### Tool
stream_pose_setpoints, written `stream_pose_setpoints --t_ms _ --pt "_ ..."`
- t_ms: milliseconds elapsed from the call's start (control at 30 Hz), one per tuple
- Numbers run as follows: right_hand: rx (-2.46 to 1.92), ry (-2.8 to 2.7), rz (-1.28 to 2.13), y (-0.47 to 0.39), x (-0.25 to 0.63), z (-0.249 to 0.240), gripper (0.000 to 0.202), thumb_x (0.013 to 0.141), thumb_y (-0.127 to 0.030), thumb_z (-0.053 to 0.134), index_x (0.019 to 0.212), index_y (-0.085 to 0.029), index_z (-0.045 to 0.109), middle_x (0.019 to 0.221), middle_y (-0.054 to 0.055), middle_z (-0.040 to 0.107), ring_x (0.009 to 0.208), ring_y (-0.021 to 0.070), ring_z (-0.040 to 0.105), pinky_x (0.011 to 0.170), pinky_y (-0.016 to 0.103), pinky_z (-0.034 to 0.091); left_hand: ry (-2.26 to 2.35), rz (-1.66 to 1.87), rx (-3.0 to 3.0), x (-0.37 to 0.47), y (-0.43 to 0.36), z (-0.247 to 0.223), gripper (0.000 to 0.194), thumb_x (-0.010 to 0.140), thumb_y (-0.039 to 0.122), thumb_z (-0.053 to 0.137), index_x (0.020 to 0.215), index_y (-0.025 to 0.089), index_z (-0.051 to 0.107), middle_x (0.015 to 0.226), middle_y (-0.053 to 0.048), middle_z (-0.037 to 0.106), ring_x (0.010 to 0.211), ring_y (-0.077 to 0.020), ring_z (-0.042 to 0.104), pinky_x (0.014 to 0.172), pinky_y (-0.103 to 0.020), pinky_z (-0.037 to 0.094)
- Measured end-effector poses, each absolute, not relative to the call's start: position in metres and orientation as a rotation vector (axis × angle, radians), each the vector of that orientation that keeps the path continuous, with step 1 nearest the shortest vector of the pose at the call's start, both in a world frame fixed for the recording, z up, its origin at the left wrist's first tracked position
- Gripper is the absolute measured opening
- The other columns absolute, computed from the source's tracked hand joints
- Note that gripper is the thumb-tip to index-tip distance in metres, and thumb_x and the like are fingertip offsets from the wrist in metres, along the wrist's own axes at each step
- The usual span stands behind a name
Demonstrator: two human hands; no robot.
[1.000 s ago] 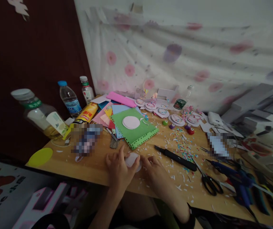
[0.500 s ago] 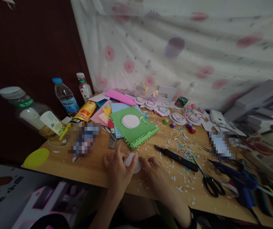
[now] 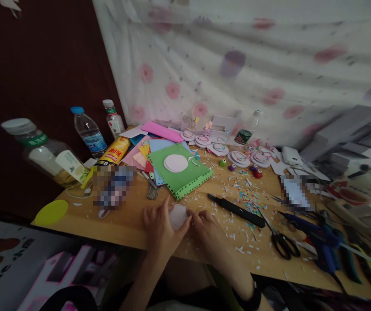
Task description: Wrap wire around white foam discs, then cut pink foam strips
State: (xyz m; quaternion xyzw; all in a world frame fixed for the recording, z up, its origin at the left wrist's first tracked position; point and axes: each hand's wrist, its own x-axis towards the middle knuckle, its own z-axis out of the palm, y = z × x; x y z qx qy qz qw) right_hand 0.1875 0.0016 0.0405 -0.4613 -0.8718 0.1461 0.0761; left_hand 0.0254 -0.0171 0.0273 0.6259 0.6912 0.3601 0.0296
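Observation:
A round white paper disc [image 3: 178, 216] is between my hands near the table's front edge. My left hand [image 3: 162, 228] grips it from the left, thumb along the near edge and fingers at the far left side. The bent fingers of my right hand [image 3: 206, 227] pinch the disc's right edge close to my left thumb. Beyond my hands, white paper discs [image 3: 175, 163] lie stacked on a green folder [image 3: 190, 183]. A black utility knife [image 3: 236, 210] and black-handled scissors [image 3: 284, 246] lie to the right of my right hand.
Bottles [image 3: 90, 131] stand at the left beside a yellow snack tube [image 3: 114, 151]. White discs with bead bracelets [image 3: 239, 158] line the back. Beads [image 3: 252, 201] and paper scraps litter the table [image 3: 117, 231]. A blue glue gun [image 3: 311, 231] and pliers [image 3: 363, 265] lie at right.
My right fingers have closed in on the disc's edge and my left thumb. The disc has shifted slightly left and up in view, and the whole view has moved a little.

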Motion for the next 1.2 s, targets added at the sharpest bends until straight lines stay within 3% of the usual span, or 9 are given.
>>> stream_pose_setpoints --t_ms 133,233,300,367,433,500,633,900,1200 --pt "-1.397 -2.614 0.448 0.001 0.187 0.046 0.058 0.082 0.002 0.045 0.139 -0.007 0.051 0.104 0.016 0.069 0.103 0.0281 0.058 0.088 0.037 0.052 1.997 1.053 2.006 0.018 -0.021 0.024 0.065 0.080 0.051 0.073 0.131 0.018 0.051 0.117 -0.016 0.073 0.112 -0.0387 0.062 0.104 -0.066 0.035" --pt "-1.399 -2.634 0.452 0.002 0.186 0.050 0.055 0.083 0.000 0.047 0.138 -0.006 0.052 0.102 0.017 0.069 0.105 0.0293 0.058 0.090 0.039 0.051 1.902 1.061 2.001 0.006 -0.024 0.027 0.073 0.075 0.050 0.079 0.134 0.018 0.050 0.125 -0.018 0.069 0.118 -0.0389 0.059 0.106 -0.067 0.035" --pt "-1.406 -2.651 0.451 0.003 0.186 0.052 0.057 0.082 0.000 0.048 0.139 -0.006 0.051 0.101 0.018 0.069 0.105 0.0303 0.057 0.091 0.040 0.050 1.800 1.095 1.972 -0.008 -0.026 0.033 0.073 0.074 0.048 0.079 0.134 0.018 0.052 0.130 -0.018 0.067 0.123 -0.0371 0.058 0.105 -0.060 0.041" --pt "-1.413 -2.665 0.450 0.004 0.186 0.053 0.062 0.080 0.003 0.047 0.142 -0.006 0.049 0.100 0.017 0.069 0.105 0.0301 0.057 0.091 0.040 0.050 1.723 1.114 1.923 -0.024 -0.025 0.042 0.054 0.083 0.043 0.071 0.129 0.018 0.059 0.131 -0.016 0.068 0.123 -0.0325 0.060 0.103 -0.051 0.048" --pt "-1.420 -2.680 0.449 0.004 0.186 0.054 0.066 0.078 0.005 0.045 0.143 -0.007 0.047 0.098 0.016 0.069 0.105 0.0292 0.057 0.091 0.039 0.049 1.728 1.124 1.897 -0.038 -0.020 0.053 0.029 0.094 0.036 0.054 0.114 0.020 0.068 0.117 -0.011 0.075 0.111 -0.0263 0.068 0.097 -0.043 0.053" --pt "-1.431 -2.692 0.441 0.004 0.186 0.054 0.068 0.078 0.005 0.045 0.145 -0.008 0.046 0.097 0.015 0.069 0.105 0.0290 0.056 0.092 0.039 0.049 1.759 1.129 1.888 -0.043 -0.011 0.063 0.028 0.097 0.032 0.047 0.101 0.020 0.073 0.103 -0.010 0.078 0.095 -0.0239 0.072 0.086 -0.038 0.057" --pt "-1.436 -2.718 0.425 0.004 0.185 0.058 0.071 0.075 0.004 0.048 0.145 -0.006 0.046 0.100 0.017 0.069 0.107 0.0302 0.056 0.092 0.039 0.050 1.756 1.034 1.950 -0.031 0.012 0.070 0.020 0.091 0.027 0.058 0.087 0.020 0.076 0.083 -0.006 0.077 0.070 -0.0212 0.070 0.067 -0.033 0.056" --pt "-1.461 -2.726 0.426 0.005 0.185 0.056 0.071 0.073 0.007 0.044 0.142 -0.010 0.051 0.101 0.015 0.069 0.103 0.0273 0.059 0.089 0.037 0.052 1.728 0.808 2.138 -0.013 0.031 0.067 0.016 0.086 0.013 0.065 0.083 0.021 0.078 0.087 -0.007 0.077 0.087 -0.0261 0.070 0.080 -0.039 0.054" --pt "-1.512 -2.741 0.489 0.006 0.184 0.059 0.073 0.074 0.009 0.044 0.145 -0.008 0.050 0.105 0.018 0.069 0.105 0.0294 0.061 0.090 0.039 0.054 1.807 0.751 2.104 -0.013 0.029 0.068 0.018 0.090 0.009 0.061 0.081 0.018 0.075 0.088 -0.007 0.074 0.086 -0.0244 0.069 0.074 -0.034 0.051"
